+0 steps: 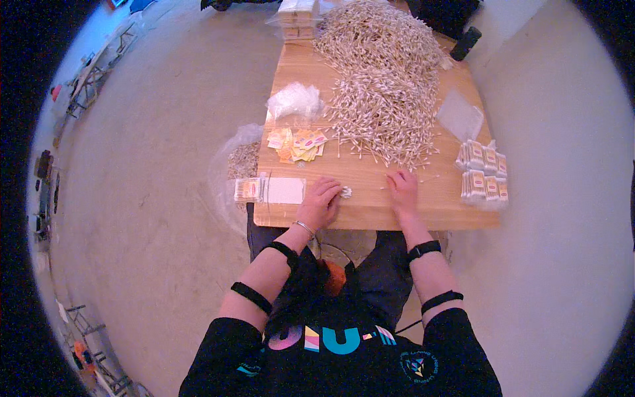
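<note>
Hands: left [321, 200] pinches cotton swabs [344, 192]; right [403, 188] flat on table [370, 210]

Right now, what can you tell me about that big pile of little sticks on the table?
The pile of cotton swabs is a loose heap of thin pale sticks with white tips, lying every which way. It covers the middle and far part of the wooden table and thins to scattered swabs near the front. The right hand rests at its near edge; the left hand holds a small bundle apart from it.
</note>
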### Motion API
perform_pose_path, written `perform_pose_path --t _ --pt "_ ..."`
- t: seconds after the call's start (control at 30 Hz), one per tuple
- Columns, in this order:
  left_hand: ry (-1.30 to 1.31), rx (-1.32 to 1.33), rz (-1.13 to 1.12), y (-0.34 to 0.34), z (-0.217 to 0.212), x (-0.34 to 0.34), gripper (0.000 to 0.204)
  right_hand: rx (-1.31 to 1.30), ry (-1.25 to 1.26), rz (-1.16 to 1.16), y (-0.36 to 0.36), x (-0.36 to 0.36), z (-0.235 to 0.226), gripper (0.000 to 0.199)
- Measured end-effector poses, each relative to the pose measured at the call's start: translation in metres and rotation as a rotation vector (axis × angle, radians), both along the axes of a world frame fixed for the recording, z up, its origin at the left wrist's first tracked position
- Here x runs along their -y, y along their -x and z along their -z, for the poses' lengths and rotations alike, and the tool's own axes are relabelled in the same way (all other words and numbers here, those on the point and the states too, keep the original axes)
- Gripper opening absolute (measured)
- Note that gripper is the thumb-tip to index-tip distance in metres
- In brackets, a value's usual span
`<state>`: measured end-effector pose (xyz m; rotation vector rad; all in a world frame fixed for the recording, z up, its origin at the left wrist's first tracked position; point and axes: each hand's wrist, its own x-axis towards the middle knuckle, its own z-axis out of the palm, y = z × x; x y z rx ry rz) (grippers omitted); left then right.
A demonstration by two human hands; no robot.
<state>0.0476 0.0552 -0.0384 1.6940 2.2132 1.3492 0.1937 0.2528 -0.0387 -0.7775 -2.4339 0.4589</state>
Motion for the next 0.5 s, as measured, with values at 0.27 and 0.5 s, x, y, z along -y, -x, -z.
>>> perform_pose_path --t 0.27,0.5 --pt "0.063 0.022 -0.098 -0.005 -0.016 0.001 0.039 -0.018 -0.012 -0.086 0.060 0.053 0.001 0.009" --pt "0.084 -0.007 -0.060 -0.001 -0.006 0.004 0.039 0.071 0.074 -0.192 0.046 0.055 -0.029 0.028"
